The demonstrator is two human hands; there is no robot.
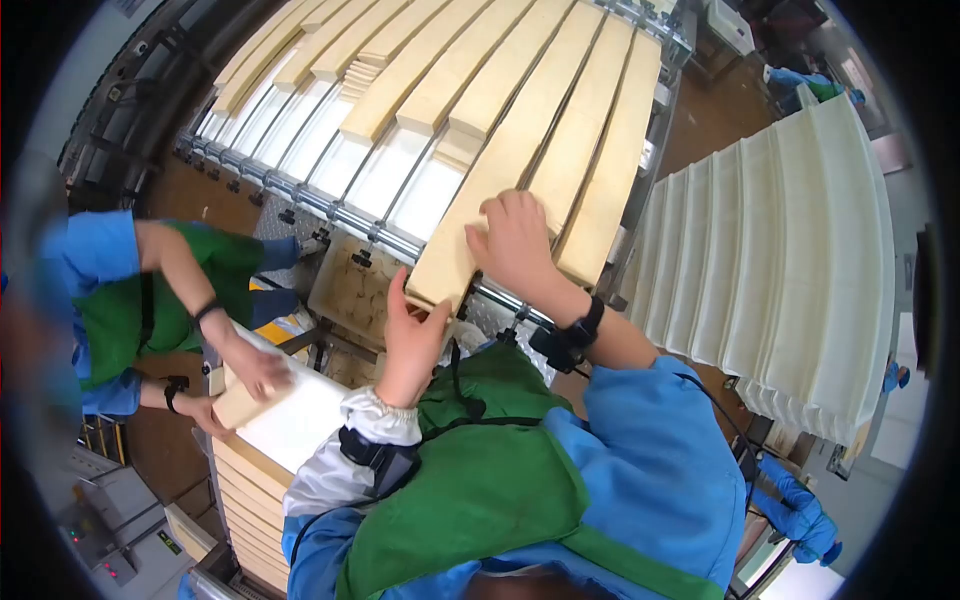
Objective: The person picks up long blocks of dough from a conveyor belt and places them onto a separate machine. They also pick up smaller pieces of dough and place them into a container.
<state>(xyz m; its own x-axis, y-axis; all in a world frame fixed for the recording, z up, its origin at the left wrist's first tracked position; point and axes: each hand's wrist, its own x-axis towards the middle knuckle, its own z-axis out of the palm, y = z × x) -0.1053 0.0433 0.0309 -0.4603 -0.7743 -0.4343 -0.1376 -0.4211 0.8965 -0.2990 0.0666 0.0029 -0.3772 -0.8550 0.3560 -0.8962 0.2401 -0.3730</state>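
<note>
A long cream-coloured strip of what looks like stacked dough sheets [455,240] lies on the white belt and sticks out over its near rail. My left hand [412,345] is closed around the near end of this strip, thumb on one side and fingers on the other. Farther up the same strip, my right hand [515,235] grips its right edge with curled fingers; the fingertips are partly hidden. Similar strips [575,110] lie side by side to the right and left, some ending farther back on the belt.
A metal rail [345,215] with black knobs edges the belt. At left, a co-worker's hands [250,370] handle a short block on a white board [295,410] above stacked trays. A bin [350,285] stands below the rail. Pale sheets [760,250] hang at right.
</note>
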